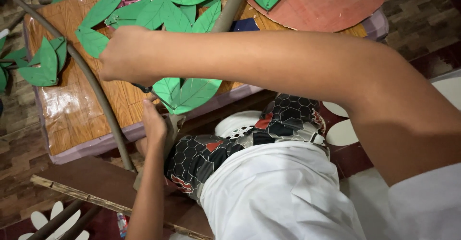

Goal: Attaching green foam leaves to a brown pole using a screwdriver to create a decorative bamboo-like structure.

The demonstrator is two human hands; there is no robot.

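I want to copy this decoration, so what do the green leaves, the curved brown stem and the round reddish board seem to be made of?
The green leaves look like matte craft foam or thick paper: flat, cleanly cut, with pressed vein lines. The curved brown stem seems to be a paper-wrapped tube or wire, dull and evenly round. The round reddish board looks like painted cardboard, its pale raw edge showing. The low table beneath has glossy wood-pattern laminate.

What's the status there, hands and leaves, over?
Right hand fisted over a dark tool beside the leaf cluster. Left hand under the cluster, at its stem. Right forearm blocks much of the table.
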